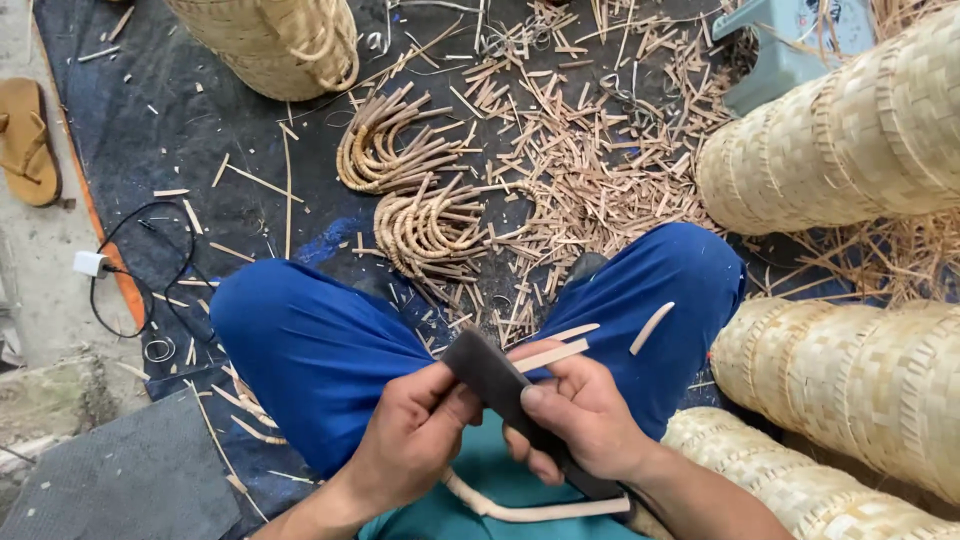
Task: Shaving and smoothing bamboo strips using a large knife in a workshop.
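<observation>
At six o'clock, low in the view, a seated person in blue trousers (330,350) works over their lap. Their right hand (585,420) grasps a dark flat blade (500,385), fingers wrapped around its lower part, with a pale cane strip (555,355) pinned under the thumb and pointing toward two o'clock. Their left hand (415,435) pinches the blade's upper end between thumb and fingers. A curved pale cane piece (520,510) lies on the lap beneath both hands. At twelve o'clock, on a dark ground sheet (190,130), lie two bundles of bent cane handles (415,185) among scattered cane offcuts (590,150) (short, straw-coloured). Woven baskets (850,150) stack from two to five o'clock. A tan sandal (28,140) rests at ten o'clock.
</observation>
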